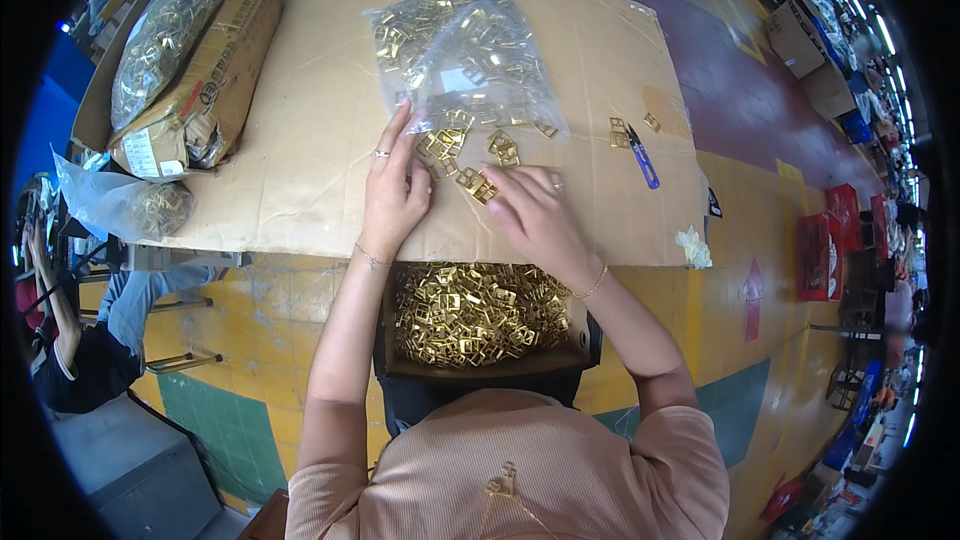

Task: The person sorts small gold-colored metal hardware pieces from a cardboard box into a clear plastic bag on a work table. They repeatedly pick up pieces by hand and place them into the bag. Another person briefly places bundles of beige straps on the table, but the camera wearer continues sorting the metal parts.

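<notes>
My left hand [393,198] rests on the cardboard-covered table, its index finger stretched to the edge of a clear plastic bag [525,70] and its other fingers bent. Gold-coloured metal buckles [445,143] spill out of the bag beside these fingers. My right hand [538,212] is curled over the table, with thumb and forefinger on a small cluster of gold buckles [476,186]. Another few buckles [503,149] lie just beyond it. Below the table edge, between my forearms, an open box [578,352] holds a heap of the same buckles [470,315].
Purple-handled thread snips [643,162] lie at the right beside loose buckles [619,132]. At the left stand a carton [235,60] with a filled bag [170,45] on it and a smaller bag [125,202]. A seated person [90,365] is at far left.
</notes>
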### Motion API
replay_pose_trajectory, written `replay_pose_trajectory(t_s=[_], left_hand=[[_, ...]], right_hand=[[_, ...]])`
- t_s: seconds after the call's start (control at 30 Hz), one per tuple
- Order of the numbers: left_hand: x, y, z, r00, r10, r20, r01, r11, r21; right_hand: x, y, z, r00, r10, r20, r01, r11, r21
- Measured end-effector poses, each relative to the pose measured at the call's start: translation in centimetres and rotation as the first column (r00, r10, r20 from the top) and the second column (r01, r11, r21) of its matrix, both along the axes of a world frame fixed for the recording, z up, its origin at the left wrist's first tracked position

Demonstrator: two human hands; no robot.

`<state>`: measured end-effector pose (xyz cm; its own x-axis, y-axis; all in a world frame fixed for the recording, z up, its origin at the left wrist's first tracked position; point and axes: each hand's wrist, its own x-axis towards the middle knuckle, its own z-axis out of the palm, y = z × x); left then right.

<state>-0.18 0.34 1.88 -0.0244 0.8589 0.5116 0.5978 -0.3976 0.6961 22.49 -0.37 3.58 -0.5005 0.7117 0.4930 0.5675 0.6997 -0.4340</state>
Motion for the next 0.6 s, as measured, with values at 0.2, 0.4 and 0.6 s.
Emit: replay_pose_trajectory(t_s=[0.2,0.4,0.6], left_hand=[[0.2,0.0,-0.1,0.994,-0.02,0.105,0.026,0.998,-0.064],[0.3,0.0,0.0,0.999,-0.018,0.03,0.018,1.0,0.006],[0.3,-0.1,0.1,0.998,-0.023,0.062,0.025,0.999,-0.035]], right_hand=[[3.7,1.6,1.0,0.968,-0.208,-0.142,0.192,0.974,-0.121],[1.6,3.6,-0.2,0.976,-0.218,-0.013,0.217,0.974,-0.064],[0.8,5.6,-0.3,0.977,-0.212,-0.026,0.207,0.97,-0.128]])
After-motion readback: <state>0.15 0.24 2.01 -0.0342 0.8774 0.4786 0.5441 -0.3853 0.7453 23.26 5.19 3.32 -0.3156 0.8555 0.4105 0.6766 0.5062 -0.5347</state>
